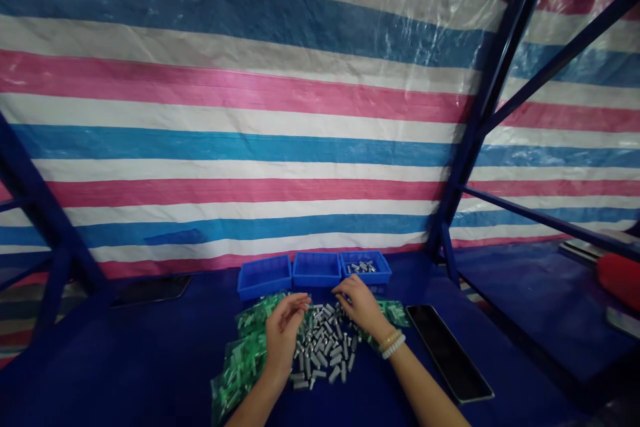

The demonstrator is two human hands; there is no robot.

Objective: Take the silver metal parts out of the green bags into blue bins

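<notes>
Above a blue table point(125, 360) by striped tarpaulin point(250, 93), left hand point(284, 333) and right hand point(360, 307) show open grips.

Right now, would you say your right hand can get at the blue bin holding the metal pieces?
Probably yes: the right hand sits just in front of that blue bin, with nothing apparent between them.

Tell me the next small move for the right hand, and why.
Probably move one metal piece from the pile into the rightmost blue bin with the right hand. Its fingers sit at the pile's far edge, and that bin, just beyond them, already holds similar pieces.
</notes>
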